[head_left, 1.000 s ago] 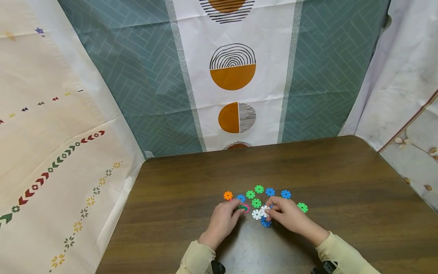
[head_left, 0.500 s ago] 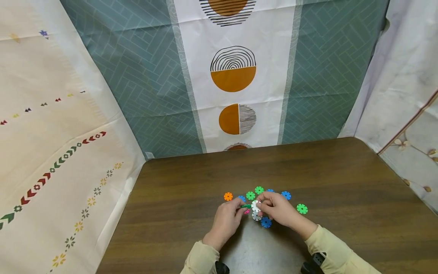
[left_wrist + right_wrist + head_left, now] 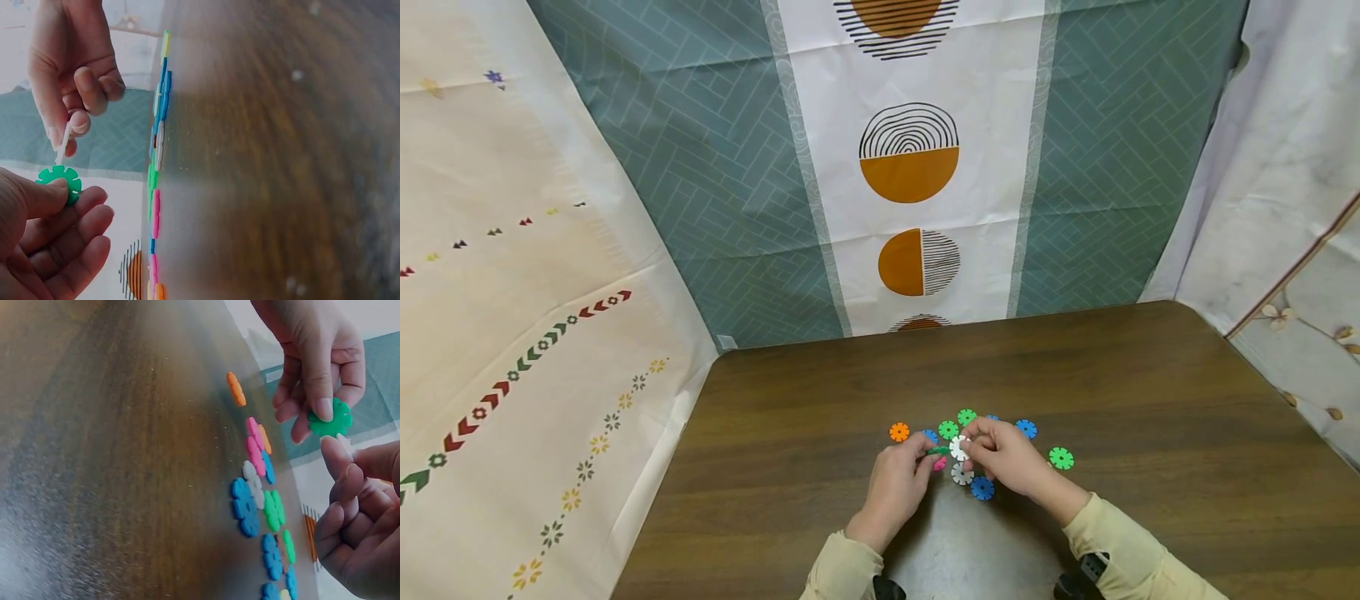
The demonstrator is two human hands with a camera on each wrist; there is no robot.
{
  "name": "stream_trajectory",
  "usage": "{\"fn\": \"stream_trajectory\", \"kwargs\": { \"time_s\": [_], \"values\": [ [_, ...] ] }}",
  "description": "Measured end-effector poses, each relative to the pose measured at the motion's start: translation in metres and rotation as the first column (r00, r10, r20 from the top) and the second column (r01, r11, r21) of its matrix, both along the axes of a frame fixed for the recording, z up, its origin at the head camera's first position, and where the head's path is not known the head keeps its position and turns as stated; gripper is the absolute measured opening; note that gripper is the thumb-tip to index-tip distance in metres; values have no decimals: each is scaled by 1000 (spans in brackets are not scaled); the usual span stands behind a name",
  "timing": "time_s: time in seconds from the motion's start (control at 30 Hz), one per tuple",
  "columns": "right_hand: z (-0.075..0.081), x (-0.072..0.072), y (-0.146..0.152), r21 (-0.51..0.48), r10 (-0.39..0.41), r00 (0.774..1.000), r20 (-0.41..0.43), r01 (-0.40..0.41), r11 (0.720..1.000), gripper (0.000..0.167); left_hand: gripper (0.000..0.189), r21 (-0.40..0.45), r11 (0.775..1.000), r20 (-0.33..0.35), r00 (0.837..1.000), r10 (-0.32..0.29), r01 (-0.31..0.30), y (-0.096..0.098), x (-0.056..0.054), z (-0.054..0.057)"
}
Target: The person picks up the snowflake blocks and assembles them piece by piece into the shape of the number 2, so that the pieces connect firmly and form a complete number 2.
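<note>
My left hand (image 3: 891, 487) pinches a green notched plastic disc (image 3: 340, 419) between thumb and fingers. With thumb and forefinger my right hand (image 3: 1011, 458) pinches a white notched disc (image 3: 957, 449). The two discs meet edge to edge above the table, the white one set crosswise to the green. From these views I cannot tell how deep their slots engage. Below the hands lie a pink disc (image 3: 255, 456), a second white disc (image 3: 962, 474) and a blue disc (image 3: 982, 488).
More loose discs lie flat on the brown wooden table (image 3: 775, 467): an orange one (image 3: 899, 432) at left, a green one (image 3: 1062, 458) and a blue one (image 3: 1026, 428) at right, and several behind the hands. Patterned cloths (image 3: 737, 167) hang around the table.
My right hand has moved left, bringing the white disc up to the green disc. My left hand has shifted slightly and keeps its pinch. Over the last half second both hands barely move.
</note>
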State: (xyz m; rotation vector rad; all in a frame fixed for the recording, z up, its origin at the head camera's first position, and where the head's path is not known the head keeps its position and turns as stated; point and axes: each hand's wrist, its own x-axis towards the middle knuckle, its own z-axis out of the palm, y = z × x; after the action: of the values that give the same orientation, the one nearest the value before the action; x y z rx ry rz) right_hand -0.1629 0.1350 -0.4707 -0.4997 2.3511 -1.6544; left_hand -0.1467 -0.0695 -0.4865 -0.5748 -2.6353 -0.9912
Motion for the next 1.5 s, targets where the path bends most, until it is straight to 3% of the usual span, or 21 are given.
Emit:
{"fn": "stream_trajectory", "kwargs": {
  "time_s": [0.4,0.63,0.9,1.33,1.5],
  "values": [
    [-6,-2,-1,-71,20,996,90,-14,997,20,12,30,999,-36,999,-14,15,-1,-1,-4],
    [-10,-5,-1,-67,35,994,105,-28,997,19,13,-3,1000,-21,999,-24,24,0,-2,-1],
    [-11,-8,-2,-111,54,977,205,-32,993,16,15,-85,995,-89,995,-53,45,2,-6,1],
    [-11,-8,-5,-137,81,963,257,-47,989,15,14,-82,992,-6,995,-101,100,1,-6,3],
    [-10,-8,-3,-125,40,965,259,-8,992,17,11,-34,990,94,987,-134,138,1,-7,5]
  ]
}}
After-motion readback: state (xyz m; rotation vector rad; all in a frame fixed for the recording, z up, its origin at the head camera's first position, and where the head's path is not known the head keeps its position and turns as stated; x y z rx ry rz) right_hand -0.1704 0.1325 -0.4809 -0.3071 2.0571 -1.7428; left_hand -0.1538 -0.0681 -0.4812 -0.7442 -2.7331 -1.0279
